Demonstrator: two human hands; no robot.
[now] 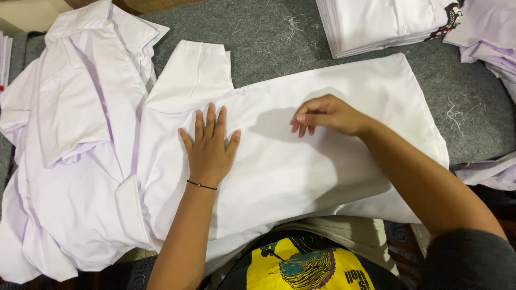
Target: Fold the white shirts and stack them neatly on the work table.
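Observation:
A white shirt (344, 102) lies spread flat, back side up, on a grey felt table (269, 27), one short sleeve (193, 70) pointing away from me. My left hand (209, 145) presses flat on the shirt near the sleeve seam, fingers spread, holding nothing. My right hand (325, 114) hovers just over the middle of the shirt with fingers curled down, fingertips close to or touching the cloth; whether it pinches the fabric cannot be told. A thin black band circles my left wrist.
A heap of loose white shirts (70, 139) lies at the left, overlapping the spread shirt's edge. A stack of folded white shirts (376, 24) sits at the far right, with more pale cloth (492, 37) beside it and at the right edge (489, 172). Thread scraps litter the felt.

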